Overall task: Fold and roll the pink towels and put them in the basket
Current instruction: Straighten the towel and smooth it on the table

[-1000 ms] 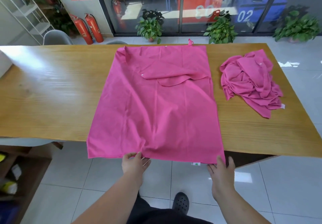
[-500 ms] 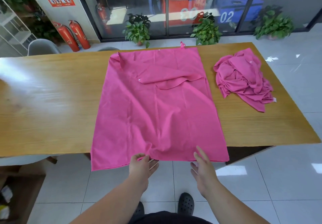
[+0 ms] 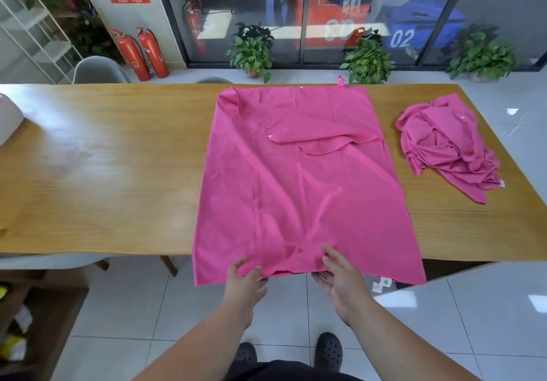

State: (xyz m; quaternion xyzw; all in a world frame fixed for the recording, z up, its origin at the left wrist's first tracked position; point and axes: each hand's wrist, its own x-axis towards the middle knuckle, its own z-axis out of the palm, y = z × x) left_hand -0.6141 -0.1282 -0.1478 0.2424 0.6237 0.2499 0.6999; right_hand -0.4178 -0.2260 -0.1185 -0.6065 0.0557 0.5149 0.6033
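A large pink towel [image 3: 299,191] lies spread across the wooden table [image 3: 112,179], its near hem hanging over the front edge. One far corner is folded back onto the cloth. My left hand [image 3: 247,277] pinches the near hem left of centre, thumb on top. My right hand [image 3: 340,280] is at the hem a little to the right, fingers straight, thumb over the cloth and the other fingers under its edge. A crumpled heap of pink towels [image 3: 450,149] sits at the table's right end.
A pale grey rounded object [image 3: 7,120] shows at the table's far left edge. Grey chairs [image 3: 97,69] stand behind the table, a wooden shelf unit [image 3: 38,321] is low on the left, and my black shoes [image 3: 328,351] are on the tiled floor.
My right hand has slid left along the near hem from the right corner to just beside my left hand. The left hand has kept its hold on the hem.
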